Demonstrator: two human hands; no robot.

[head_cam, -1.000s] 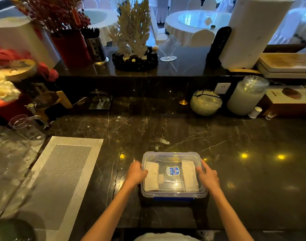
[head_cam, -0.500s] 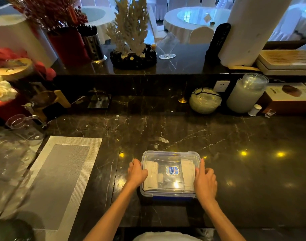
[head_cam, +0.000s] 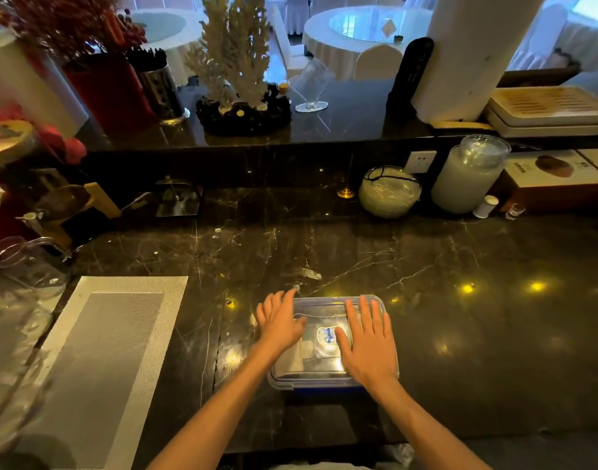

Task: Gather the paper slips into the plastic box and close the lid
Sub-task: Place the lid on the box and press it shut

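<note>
A clear plastic box [head_cam: 324, 371] with a blue base sits on the dark marble counter, near its front edge. Its transparent lid [head_cam: 319, 308] lies on top, with a small blue-and-white label in the middle. Pale paper slips [head_cam: 299, 356] show through the lid inside the box. My left hand [head_cam: 279, 322] lies flat, fingers spread, over the lid's left side. My right hand [head_cam: 367, 340] rests flat on the lid's right half, palm down. Neither hand grips anything.
A woven grey placemat [head_cam: 101, 361] lies to the left. At the counter's back stand a glass bowl [head_cam: 389, 191], a tall white jar [head_cam: 467, 174], a small white bottle [head_cam: 486, 206] and a cardboard box [head_cam: 555, 178]. Clear plastic ware [head_cam: 19, 262] sits far left.
Both hands have moved from the box's left and right sides up onto the lid and now lie flat on it. The box has stayed in place.
</note>
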